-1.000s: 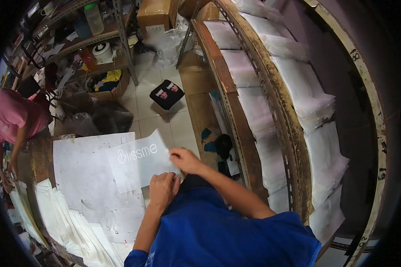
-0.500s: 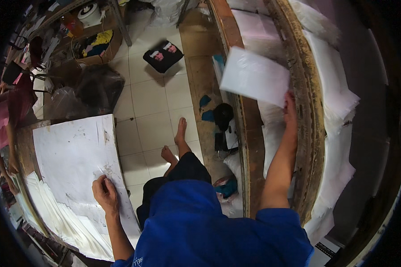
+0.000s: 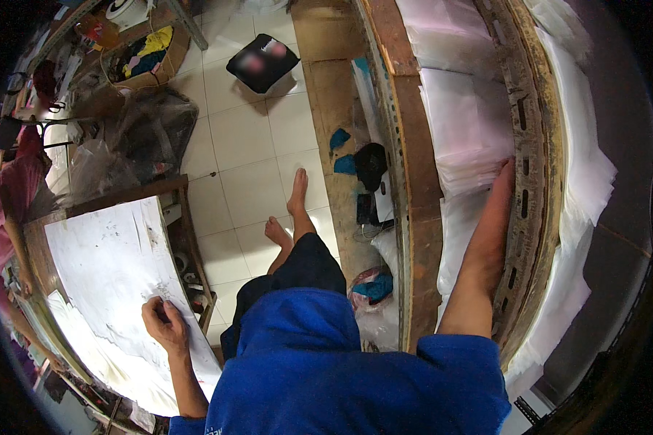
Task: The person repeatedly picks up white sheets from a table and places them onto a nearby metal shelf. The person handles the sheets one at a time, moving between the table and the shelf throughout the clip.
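Over white board (image 3: 98, 246), left hand (image 3: 165, 326), half curled

- Wearer: 2 hands, i.e. 1 L hand (image 3: 165, 322) + 1 R hand (image 3: 505, 177), latter partly hidden;
- 2 bare feet (image 3: 297, 190);
- 1 co-worker (image 3: 14, 199) in pink;
- 1 tabletop (image 3: 38, 254) w/ 1 lg wht board (image 3: 98, 243);
- 1 pile of wht pcs (image 3: 98, 355), overlapping, can't count pcs;
- min. 3 stacks of wht sheets (image 3: 461, 119) in near rack col.; far col. stacks (image 3: 577, 145) overlap, no. unclear;
- 1 blk pad (image 3: 250, 76) w/ 2 blurry pinkish patches (image 3: 251, 63);
- 1 carton (image 3: 173, 64) of cloths, no. unclear;
- 2 teal scraps (image 3: 345, 164);
- 1 blk cap-like item (image 3: 371, 167)
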`<state>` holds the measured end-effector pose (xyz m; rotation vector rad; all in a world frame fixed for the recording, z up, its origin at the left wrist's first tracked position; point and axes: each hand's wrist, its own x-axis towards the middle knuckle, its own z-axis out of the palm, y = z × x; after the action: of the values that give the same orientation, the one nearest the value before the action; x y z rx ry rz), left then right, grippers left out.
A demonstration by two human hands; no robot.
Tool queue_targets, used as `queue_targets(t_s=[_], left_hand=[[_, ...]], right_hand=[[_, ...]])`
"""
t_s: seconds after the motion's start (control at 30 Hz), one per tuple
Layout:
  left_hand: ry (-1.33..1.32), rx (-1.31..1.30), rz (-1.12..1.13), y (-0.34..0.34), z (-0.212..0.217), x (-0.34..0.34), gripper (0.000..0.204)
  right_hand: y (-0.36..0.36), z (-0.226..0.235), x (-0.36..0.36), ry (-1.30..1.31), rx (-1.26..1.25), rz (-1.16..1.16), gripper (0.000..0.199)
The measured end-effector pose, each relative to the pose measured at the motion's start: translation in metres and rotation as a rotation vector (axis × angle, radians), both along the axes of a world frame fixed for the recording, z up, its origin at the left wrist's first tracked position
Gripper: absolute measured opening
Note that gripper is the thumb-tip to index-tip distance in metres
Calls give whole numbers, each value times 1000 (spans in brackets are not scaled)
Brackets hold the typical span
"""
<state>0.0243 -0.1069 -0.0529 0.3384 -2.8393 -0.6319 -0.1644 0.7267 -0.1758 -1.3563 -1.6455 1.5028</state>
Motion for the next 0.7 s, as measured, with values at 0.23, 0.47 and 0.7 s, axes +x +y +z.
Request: queue_targets(t_s=[0.23, 0.47, 0.7], left_hand=[[25, -17, -17, -7, -7, 3, 12], [45, 101, 55, -13, -15, 7, 13], [14, -1, 27, -8, 3, 8, 18]], right_hand=[[-3, 12, 1, -40, 114, -33, 30], [-23, 20, 15, -18, 335, -81, 33], [-192, 81, 10, 233, 408, 82, 36]])
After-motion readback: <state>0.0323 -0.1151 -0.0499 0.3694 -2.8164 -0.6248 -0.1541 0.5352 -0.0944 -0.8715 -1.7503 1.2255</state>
